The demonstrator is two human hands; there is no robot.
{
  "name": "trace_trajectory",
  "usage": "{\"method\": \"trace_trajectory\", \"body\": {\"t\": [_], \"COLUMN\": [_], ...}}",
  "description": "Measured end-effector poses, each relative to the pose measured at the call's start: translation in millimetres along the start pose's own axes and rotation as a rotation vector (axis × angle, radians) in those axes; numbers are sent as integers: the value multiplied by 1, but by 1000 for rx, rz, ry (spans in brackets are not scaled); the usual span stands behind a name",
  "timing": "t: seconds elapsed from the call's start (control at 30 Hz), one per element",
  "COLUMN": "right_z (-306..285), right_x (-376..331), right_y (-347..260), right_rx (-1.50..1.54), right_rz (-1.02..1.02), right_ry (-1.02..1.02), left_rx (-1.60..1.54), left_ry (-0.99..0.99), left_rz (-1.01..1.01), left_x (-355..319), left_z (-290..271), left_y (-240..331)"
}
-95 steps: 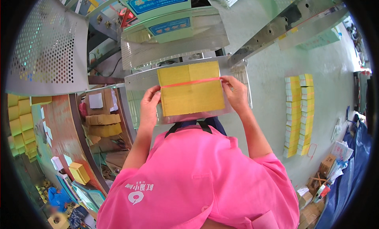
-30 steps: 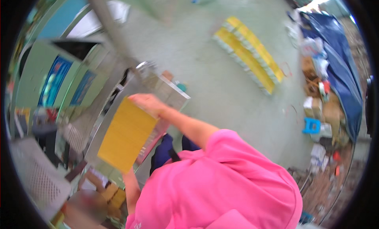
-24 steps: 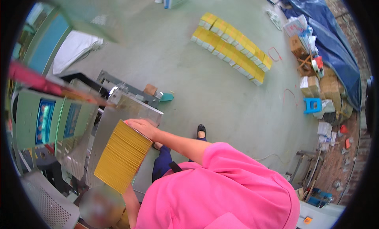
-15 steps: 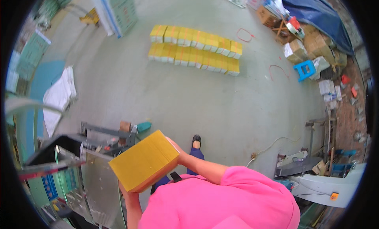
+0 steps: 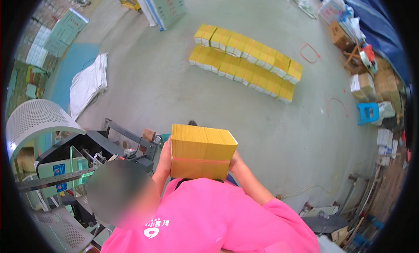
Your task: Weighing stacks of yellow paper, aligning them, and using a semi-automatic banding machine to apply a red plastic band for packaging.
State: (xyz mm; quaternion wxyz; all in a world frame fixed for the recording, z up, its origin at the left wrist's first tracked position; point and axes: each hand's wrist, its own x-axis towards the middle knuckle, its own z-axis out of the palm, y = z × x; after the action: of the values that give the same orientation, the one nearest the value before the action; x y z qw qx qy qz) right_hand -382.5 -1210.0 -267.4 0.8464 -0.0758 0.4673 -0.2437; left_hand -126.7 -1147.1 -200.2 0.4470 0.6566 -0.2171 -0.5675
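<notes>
A thick bundle of yellow paper sheets (image 5: 203, 146) with a reddish strap round it is held level in front of my pink shirt. My left hand (image 5: 164, 160) presses on its left end, with most fingers hidden by the bundle. Against the opposite end lies my right hand (image 5: 235, 162), fingers partly out of sight. Farther out on the floor, similar yellow bundles with pale ends stand side by side in two slanting rows, a far row (image 5: 248, 48) and a near row (image 5: 240, 74).
At my left stands a machine with a perforated metal cover (image 5: 41, 115); a blurred patch hides part of it. White sheeting (image 5: 89, 85) lies beyond. Cartons (image 5: 364, 86) and a blue stool (image 5: 368, 113) line the right side, near reddish strap loops (image 5: 310, 53) on the floor.
The bundle has swung from the machine at lower left to in front of my chest and turned, so its strapped side shows. The floor rows now appear farther right in view.
</notes>
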Motion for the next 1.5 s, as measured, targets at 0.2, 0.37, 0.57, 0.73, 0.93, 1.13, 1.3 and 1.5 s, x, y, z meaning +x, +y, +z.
{"method": "trace_trajectory", "body": {"t": [0.2, 0.37, 0.57, 0.73, 0.93, 1.13, 1.3, 1.5], "right_z": [48, 82, 117, 98, 88, 113, 64, 63], "right_x": [126, 262, 405, 534, 701, 824, 926, 871], "right_y": [-101, -168, -273, -340, -407, -446, -482, -441], "right_rx": [-260, -142, -138, -419, -761, -1023, -1384, -2006], "right_rz": [49, -2, 69, 128, 316, 369, 87, -593], "right_ry": [160, 265, 202, 264, 262, 198, 237, 102], "left_rx": [-492, -515, -174, -276, -623, -785, -1043, -873], "left_ry": [42, -49, -140, -175, -16, 123, 63, 182], "left_rz": [-147, -175, -115, -249, -399, -390, -251, -298], "left_x": [117, 251, 417, 543, 671, 770, 861, 907], "left_z": [-18, -45, -43, -28, 10, 45, 74, 80], "left_y": [27, 54, 124, 92, -14, -79, -116, -112]}}
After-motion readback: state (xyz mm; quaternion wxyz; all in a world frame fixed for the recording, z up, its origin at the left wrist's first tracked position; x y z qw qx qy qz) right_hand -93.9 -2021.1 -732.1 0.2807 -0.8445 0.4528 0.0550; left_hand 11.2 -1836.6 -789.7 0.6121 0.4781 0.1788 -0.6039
